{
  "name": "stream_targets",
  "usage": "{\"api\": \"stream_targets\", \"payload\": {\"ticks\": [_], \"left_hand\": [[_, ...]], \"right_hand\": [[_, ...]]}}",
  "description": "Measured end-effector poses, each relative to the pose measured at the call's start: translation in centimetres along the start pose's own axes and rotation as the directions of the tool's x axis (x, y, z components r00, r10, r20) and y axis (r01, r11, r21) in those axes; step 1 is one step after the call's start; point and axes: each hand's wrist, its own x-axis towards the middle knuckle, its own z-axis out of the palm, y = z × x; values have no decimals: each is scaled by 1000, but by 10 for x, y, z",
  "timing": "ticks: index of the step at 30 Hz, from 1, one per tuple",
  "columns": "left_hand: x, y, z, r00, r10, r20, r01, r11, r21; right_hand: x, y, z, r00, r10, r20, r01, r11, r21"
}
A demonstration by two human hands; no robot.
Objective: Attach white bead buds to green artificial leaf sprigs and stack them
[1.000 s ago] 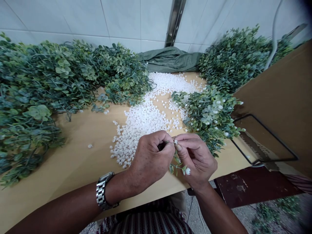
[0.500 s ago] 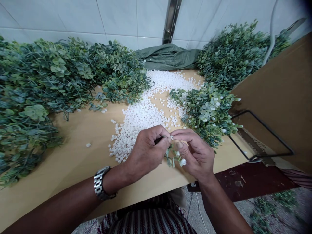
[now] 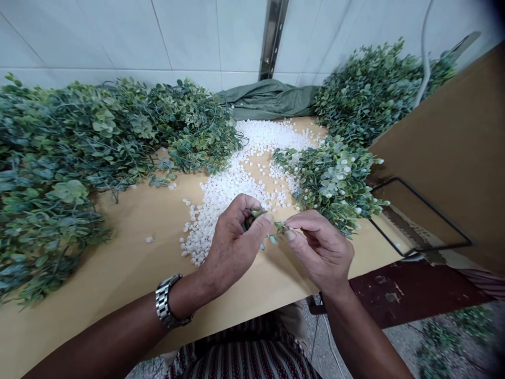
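My left hand [image 3: 236,237], with a metal watch [image 3: 166,301] on its wrist, is closed around a green artificial leaf sprig [image 3: 272,239], thumb against forefinger. At the sprig's right end, my right hand [image 3: 325,247] pinches a leafy tip between thumb and forefinger. Fingers hide much of the sprig. Beyond the hands spreads a heap of small white beads or buds [image 3: 226,192]. To the right of the heap lies a bunch of greenery [image 3: 333,176] carrying white buds on its tips.
A large pile of artificial greenery [image 3: 79,152] covers the table's [image 3: 130,273] left side. More greenery [image 3: 366,89] stands at the back right. A cardboard sheet [image 3: 445,142] and a black wire frame [image 3: 434,245] are at the right. Green cloth [image 3: 272,100] lies along the wall.
The hands have moved slightly apart, and the sprig has turned between them. White buds that hung below the fingers no longer show. The view has shifted a little.
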Motion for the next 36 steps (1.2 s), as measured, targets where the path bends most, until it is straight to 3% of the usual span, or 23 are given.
{"api": "stream_targets", "payload": {"ticks": [3,6,9,16,24,27,31,36], "left_hand": [[-1,1,-1,991,-87,104,93,994,-63],[-1,1,-3,948,-230,222,239,971,-18],[1,0,-2,926,-300,228,325,943,-76],[-2,0,5,917,-330,226,377,902,-212],[-5,-6,9,952,-266,151,292,938,-187],[-3,-1,5,961,-229,157,234,972,-18],[-1,7,-2,984,-106,142,69,966,248],[-5,4,-3,981,53,187,-133,886,443]], "right_hand": [[0,1,1,998,22,-51,-23,1000,-15],[-2,1,2,996,42,-77,-44,999,-18],[-2,-1,4,996,21,-81,-23,999,-25],[-5,-1,11,989,-83,-126,76,995,-64],[-11,3,16,981,-147,-130,131,984,-120],[-11,2,12,988,-113,-109,103,991,-89],[-5,-2,3,991,95,-90,-94,995,21],[4,-5,4,999,1,35,0,1000,-16]]}}
